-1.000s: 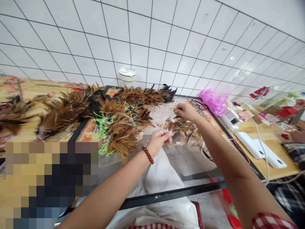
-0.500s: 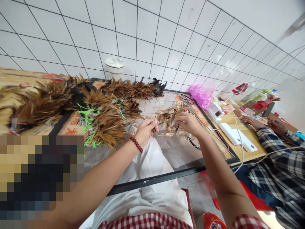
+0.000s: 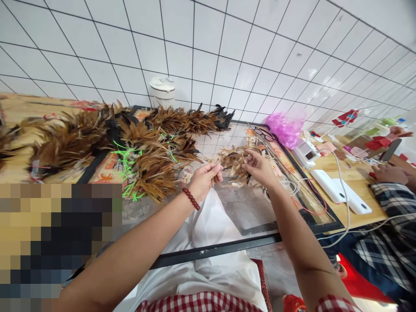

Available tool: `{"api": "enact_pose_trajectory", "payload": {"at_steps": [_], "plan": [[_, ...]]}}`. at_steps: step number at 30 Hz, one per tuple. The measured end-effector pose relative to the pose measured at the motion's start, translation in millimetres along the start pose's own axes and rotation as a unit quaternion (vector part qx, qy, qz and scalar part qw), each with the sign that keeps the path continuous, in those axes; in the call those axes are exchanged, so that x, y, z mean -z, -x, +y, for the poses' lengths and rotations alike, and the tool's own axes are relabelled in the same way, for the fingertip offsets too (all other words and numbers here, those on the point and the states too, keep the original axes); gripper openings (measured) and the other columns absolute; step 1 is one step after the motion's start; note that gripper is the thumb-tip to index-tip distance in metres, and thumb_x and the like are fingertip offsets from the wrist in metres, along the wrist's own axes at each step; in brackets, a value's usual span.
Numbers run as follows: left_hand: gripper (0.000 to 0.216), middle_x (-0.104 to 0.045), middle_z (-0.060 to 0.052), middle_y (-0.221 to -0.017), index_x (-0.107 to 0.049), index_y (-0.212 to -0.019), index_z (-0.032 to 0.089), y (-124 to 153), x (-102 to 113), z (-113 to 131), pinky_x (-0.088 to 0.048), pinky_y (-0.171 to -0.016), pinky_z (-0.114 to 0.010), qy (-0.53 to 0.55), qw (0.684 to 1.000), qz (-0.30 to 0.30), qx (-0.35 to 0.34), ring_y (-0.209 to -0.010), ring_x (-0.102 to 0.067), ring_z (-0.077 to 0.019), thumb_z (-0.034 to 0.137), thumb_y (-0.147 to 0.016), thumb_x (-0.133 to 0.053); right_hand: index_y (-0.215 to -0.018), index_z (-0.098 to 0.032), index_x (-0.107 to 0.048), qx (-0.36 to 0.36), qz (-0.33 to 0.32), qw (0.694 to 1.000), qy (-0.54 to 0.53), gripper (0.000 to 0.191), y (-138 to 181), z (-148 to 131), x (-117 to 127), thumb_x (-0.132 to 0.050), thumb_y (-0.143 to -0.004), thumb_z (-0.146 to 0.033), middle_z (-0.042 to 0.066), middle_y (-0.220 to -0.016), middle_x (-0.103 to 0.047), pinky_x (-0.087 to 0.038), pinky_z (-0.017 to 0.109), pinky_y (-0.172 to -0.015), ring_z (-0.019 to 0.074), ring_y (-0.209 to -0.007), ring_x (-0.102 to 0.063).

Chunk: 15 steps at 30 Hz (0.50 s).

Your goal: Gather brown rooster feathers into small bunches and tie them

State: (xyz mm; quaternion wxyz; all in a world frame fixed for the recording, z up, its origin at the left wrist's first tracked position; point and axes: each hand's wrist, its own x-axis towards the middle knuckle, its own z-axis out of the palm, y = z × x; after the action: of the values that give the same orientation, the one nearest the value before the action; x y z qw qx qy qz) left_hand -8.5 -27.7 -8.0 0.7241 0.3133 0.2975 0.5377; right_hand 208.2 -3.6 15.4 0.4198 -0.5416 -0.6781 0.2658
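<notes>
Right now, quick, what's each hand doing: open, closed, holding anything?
Left hand: closed, pinching a few brown feathers.
Right hand: closed, pinching into the loose feather pile.

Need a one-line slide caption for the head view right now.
Left hand and right hand pinch loose brown feathers above a glass-topped table, beside tied feather bundles.

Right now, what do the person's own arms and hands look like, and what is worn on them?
Both forearms are bare, no gloves. By the left hand, the wrist carries a dark red round-beaded bracelet. A red-and-white checked fabric sleeve covers the right upper arm.
</notes>
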Motion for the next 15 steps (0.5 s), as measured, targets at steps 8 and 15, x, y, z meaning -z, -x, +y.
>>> {"api": "enact_pose_trajectory", "payload": {"at_steps": [8, 15], "plan": [[0.023, -0.059, 0.000, -0.057, -0.065, -0.074, 0.010, 0.4, -0.5, 2.3, -0.045, -0.055, -0.022, 0.022, 1.000, -0.002, 0.003, -0.051, -0.055, -0.0089, 0.027, -0.067, -0.079, -0.102, -0.021, -0.069, -0.007, 0.030, 0.999, 0.019, 0.033, 3.8, 3.5, 4.7, -0.071, -0.071, -0.032, 0.003, -0.077, -0.069, -0.051, 0.033, -0.071, 0.0174, -0.071, -0.064], [0.022, -0.058, 0.000, -0.057, -0.066, -0.074, 0.010, 1.3, -0.2, 2.1, -0.044, -0.056, -0.022, 0.016, 1.000, 0.001, 0.000, -0.052, -0.055, -0.0084, 0.027, -0.068, -0.079, -0.101, -0.022, -0.066, 0.005, 0.083, 0.993, -0.080, 0.033, 9.5, -9.9, 3.6, -0.072, -0.072, -0.036, 0.001, -0.080, -0.069, -0.053, 0.032, -0.070, 0.0153, -0.071, -0.064]]}}
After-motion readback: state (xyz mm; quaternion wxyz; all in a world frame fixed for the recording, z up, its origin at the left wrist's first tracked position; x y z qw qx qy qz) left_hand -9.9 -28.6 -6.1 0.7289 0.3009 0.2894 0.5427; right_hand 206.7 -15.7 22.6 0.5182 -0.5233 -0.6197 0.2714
